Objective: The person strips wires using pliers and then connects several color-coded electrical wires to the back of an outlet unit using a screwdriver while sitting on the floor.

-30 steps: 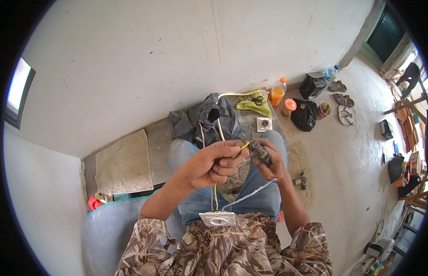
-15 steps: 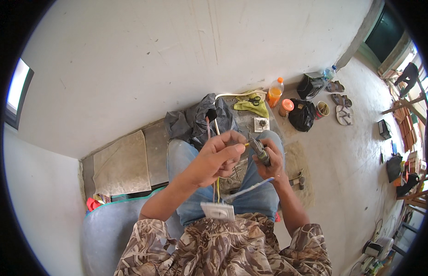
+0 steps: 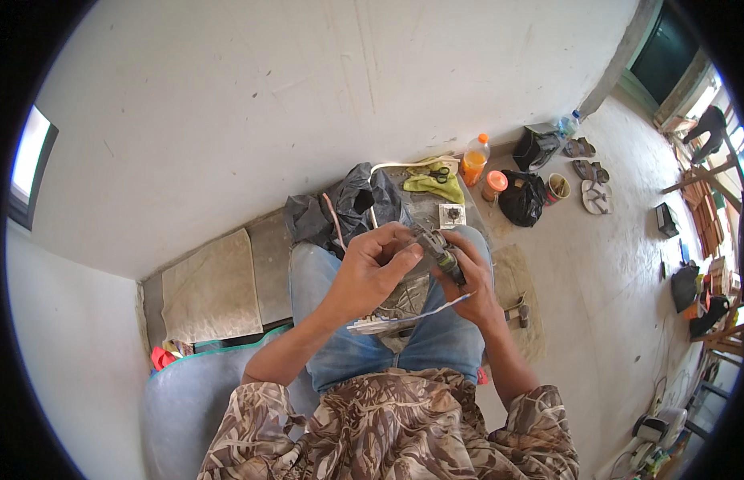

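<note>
My right hand (image 3: 474, 280) is closed around the dark handles of a pair of pliers (image 3: 442, 254), whose jaws point up and left. My left hand (image 3: 376, 264) is pinched at those jaws, on a wire that its fingers almost wholly hide. Below the hands, over my lap, hangs a white wall socket (image 3: 372, 325), seen nearly edge-on. A white-and-blue wire (image 3: 432, 311) runs from it up to my right wrist. A pinkish wire (image 3: 334, 220) sticks up beyond my left hand.
In front lie a dark plastic bag (image 3: 308, 218), a second socket (image 3: 452, 215) and a green cloth (image 3: 434, 186) with black scissors (image 3: 441, 174) on it. An orange drink bottle (image 3: 473, 162), a lidded jar (image 3: 494, 186) and a black bag (image 3: 521, 200) stand right. A hammer (image 3: 522, 312) lies beside my right forearm.
The socket has risen and tipped from face-up to nearly edge-on. My left fingers have closed in on the plier jaws, hiding the yellow wire end. The pinkish wire has swung left.
</note>
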The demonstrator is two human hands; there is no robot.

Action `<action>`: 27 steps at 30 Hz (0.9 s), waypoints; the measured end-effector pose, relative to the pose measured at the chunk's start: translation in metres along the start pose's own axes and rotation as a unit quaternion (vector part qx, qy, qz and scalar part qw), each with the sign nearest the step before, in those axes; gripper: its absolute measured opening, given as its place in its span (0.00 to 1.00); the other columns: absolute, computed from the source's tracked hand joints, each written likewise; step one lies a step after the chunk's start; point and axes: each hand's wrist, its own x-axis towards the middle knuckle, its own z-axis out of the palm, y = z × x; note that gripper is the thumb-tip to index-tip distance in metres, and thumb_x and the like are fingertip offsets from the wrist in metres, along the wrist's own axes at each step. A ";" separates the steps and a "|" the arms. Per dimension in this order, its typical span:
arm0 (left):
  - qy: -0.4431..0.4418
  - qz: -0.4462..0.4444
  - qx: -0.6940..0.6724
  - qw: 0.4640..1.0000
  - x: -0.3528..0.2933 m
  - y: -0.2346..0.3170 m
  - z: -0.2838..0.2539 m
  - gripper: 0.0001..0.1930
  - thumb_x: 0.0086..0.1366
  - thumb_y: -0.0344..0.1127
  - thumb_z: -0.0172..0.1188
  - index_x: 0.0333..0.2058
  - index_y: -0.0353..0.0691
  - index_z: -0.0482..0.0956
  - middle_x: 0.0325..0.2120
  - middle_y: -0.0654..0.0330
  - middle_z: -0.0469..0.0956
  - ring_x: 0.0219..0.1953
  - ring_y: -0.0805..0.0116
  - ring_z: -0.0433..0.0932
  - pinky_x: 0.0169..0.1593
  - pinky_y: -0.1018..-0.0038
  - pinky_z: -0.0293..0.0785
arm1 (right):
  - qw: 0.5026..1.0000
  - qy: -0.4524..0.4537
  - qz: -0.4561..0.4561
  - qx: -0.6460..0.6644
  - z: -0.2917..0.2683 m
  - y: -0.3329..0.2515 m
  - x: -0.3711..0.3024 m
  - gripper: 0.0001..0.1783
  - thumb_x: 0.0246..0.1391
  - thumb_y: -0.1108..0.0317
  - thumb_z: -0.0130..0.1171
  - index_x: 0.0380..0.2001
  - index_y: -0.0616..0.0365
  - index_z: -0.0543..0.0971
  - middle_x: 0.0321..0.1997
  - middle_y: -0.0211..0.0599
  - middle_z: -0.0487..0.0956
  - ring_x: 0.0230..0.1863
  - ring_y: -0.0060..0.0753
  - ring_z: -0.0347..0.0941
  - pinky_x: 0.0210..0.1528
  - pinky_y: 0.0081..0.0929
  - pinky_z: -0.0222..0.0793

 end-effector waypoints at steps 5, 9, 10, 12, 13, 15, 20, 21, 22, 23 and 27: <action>0.006 0.056 0.029 0.998 -0.001 -0.006 0.000 0.05 0.65 0.31 0.60 0.36 0.36 0.78 0.24 0.74 0.71 0.26 0.89 0.62 0.29 0.85 0.58 | 0.993 0.017 -0.060 -0.097 -0.009 -0.004 0.004 0.24 0.32 0.77 0.68 0.39 0.62 0.76 0.54 0.43 0.74 0.55 0.53 0.71 0.63 0.52 0.63; 0.020 0.081 0.013 0.996 -0.001 -0.013 0.002 0.05 0.64 0.31 0.60 0.37 0.36 0.78 0.24 0.74 0.70 0.26 0.88 0.61 0.29 0.84 0.58 | 0.991 0.011 -0.071 -0.111 -0.013 -0.003 0.004 0.24 0.30 0.78 0.67 0.37 0.61 0.75 0.54 0.42 0.74 0.54 0.53 0.71 0.64 0.52 0.62; 0.023 0.081 0.018 0.996 -0.001 -0.014 0.002 0.05 0.64 0.31 0.60 0.37 0.36 0.78 0.24 0.74 0.70 0.26 0.88 0.61 0.29 0.84 0.58 | 0.991 0.008 -0.070 -0.116 -0.014 -0.003 0.004 0.23 0.30 0.78 0.67 0.37 0.61 0.75 0.54 0.42 0.74 0.54 0.53 0.71 0.63 0.51 0.63; 0.027 0.079 0.026 0.996 -0.002 -0.015 0.001 0.05 0.65 0.31 0.59 0.37 0.36 0.78 0.23 0.75 0.70 0.26 0.88 0.61 0.29 0.84 0.58 | 0.990 0.001 -0.069 -0.126 -0.015 -0.003 0.005 0.23 0.29 0.79 0.66 0.36 0.61 0.75 0.54 0.42 0.74 0.53 0.53 0.72 0.60 0.49 0.65; 0.029 0.079 0.030 0.996 -0.002 -0.015 0.001 0.05 0.65 0.31 0.59 0.37 0.37 0.78 0.23 0.75 0.70 0.26 0.88 0.61 0.29 0.84 0.58 | 0.991 -0.002 -0.065 -0.119 -0.015 -0.002 0.004 0.23 0.30 0.79 0.66 0.36 0.61 0.75 0.53 0.42 0.74 0.52 0.53 0.72 0.57 0.48 0.67; 0.036 0.053 0.044 0.997 -0.002 -0.012 0.002 0.06 0.65 0.32 0.60 0.36 0.36 0.78 0.23 0.74 0.70 0.26 0.88 0.60 0.28 0.84 0.57 | 0.993 -0.009 -0.055 -0.107 -0.015 -0.001 0.004 0.23 0.30 0.79 0.66 0.37 0.61 0.74 0.50 0.42 0.74 0.49 0.54 0.73 0.52 0.46 0.70; 0.077 0.075 0.169 0.980 0.001 -0.020 0.006 0.12 0.64 0.38 0.62 0.36 0.33 0.77 0.22 0.64 0.74 0.23 0.76 0.69 0.28 0.77 0.66 | 0.998 -0.027 0.013 -0.050 -0.009 0.011 0.002 0.19 0.36 0.80 0.66 0.36 0.64 0.75 0.43 0.45 0.76 0.42 0.54 0.75 0.39 0.41 0.71; 0.083 0.078 0.200 0.973 0.001 -0.020 0.009 0.14 0.64 0.41 0.63 0.36 0.33 0.77 0.22 0.61 0.75 0.23 0.71 0.72 0.29 0.75 0.68 | 0.999 -0.029 0.022 -0.033 -0.007 0.012 0.004 0.17 0.38 0.80 0.66 0.36 0.65 0.76 0.41 0.46 0.76 0.40 0.55 0.75 0.38 0.40 0.71; 0.090 0.082 0.231 0.965 0.001 -0.020 0.012 0.16 0.63 0.43 0.64 0.36 0.32 0.77 0.22 0.58 0.77 0.23 0.67 0.75 0.29 0.72 0.71 | 0.999 -0.030 0.034 -0.030 -0.005 0.014 0.004 0.17 0.39 0.79 0.66 0.36 0.65 0.76 0.39 0.46 0.76 0.39 0.55 0.75 0.37 0.40 0.71; 0.097 0.125 0.270 0.950 0.003 -0.024 0.014 0.18 0.62 0.45 0.66 0.36 0.33 0.78 0.23 0.58 0.77 0.24 0.68 0.75 0.30 0.73 0.71 | 0.998 -0.031 0.046 -0.026 -0.005 0.018 0.002 0.16 0.40 0.78 0.66 0.36 0.64 0.76 0.38 0.47 0.77 0.38 0.56 0.75 0.37 0.41 0.71; 0.139 0.184 0.386 0.893 0.019 -0.058 0.007 0.27 0.54 0.58 0.71 0.31 0.35 0.78 0.18 0.58 0.72 0.20 0.63 0.71 0.27 0.70 0.70 | 0.993 -0.037 0.104 -0.051 0.010 0.029 0.002 0.13 0.43 0.76 0.67 0.33 0.63 0.76 0.31 0.49 0.77 0.34 0.58 0.75 0.35 0.42 0.69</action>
